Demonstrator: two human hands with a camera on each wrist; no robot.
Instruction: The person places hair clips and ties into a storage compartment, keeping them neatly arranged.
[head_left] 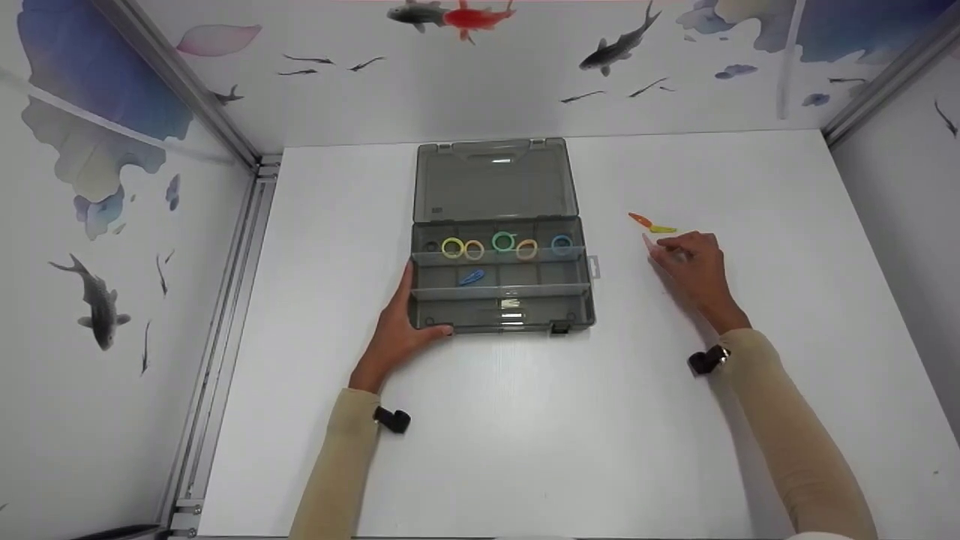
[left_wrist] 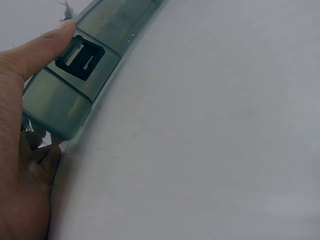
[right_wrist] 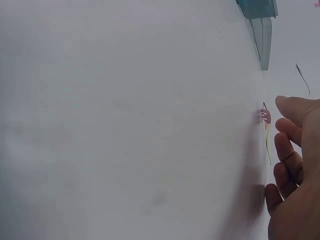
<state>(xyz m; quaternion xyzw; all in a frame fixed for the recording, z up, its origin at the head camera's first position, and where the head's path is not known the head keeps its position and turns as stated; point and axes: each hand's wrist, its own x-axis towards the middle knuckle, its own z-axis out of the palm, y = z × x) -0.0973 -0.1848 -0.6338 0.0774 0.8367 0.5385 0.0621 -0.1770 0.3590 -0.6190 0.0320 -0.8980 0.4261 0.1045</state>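
Note:
A grey see-through compartment box lies with its lid folded back. My left hand grips its near left corner, fingers along the side and thumb on the front; in the left wrist view the thumb reaches a dark latch. Several coloured rings, one of them green, sit in the back row, and a blue hair clip is in the middle row. Right of the box, my right hand has its thumb and forefinger apart, fingertips right at a pink hair clip.
Just beyond the right fingertips, an orange clip and a yellow clip lie on the white table. Printed wall panels stand at the back and sides. Each wrist carries a small black camera.

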